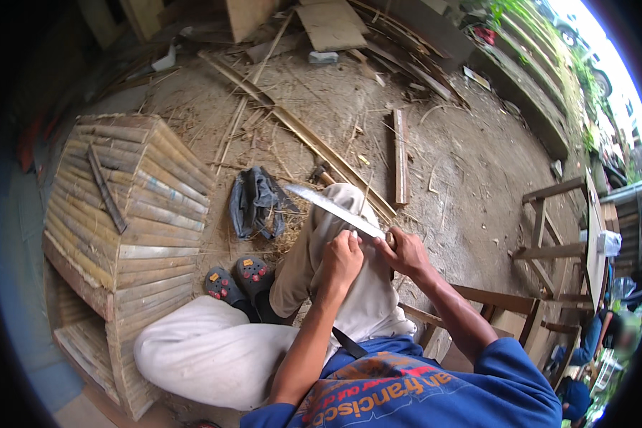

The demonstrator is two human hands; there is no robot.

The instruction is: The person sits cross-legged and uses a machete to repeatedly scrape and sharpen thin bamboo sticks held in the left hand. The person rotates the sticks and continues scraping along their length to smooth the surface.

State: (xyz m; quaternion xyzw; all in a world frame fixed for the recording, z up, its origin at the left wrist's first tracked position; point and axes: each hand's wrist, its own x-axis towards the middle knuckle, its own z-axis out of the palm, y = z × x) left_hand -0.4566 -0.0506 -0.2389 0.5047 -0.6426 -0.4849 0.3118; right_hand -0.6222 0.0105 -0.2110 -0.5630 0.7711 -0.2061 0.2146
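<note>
My right hand [409,252] is wrapped round the handle of a machete [335,209], whose long pale blade points to the far left across my raised knee. Close beside the handle, under the blade's near edge, my left hand [344,257] is closed in a pinch. A small whitish bit shows at its fingertips, but what it holds is too small to name. Just beyond the blade a thin light strip [367,194] sticks up; whether it reaches my left fingers is hidden. My trouser leg [360,307] lies beneath both hands.
To the left stands a bamboo-slat box [165,214] with a sloped top. Dark clogs [225,285] and a crumpled black cloth [253,203] lie near my leg. Ahead are a long channel-shaped bar [299,128] and a wooden beam [401,157]. Wooden furniture [556,252] stands right.
</note>
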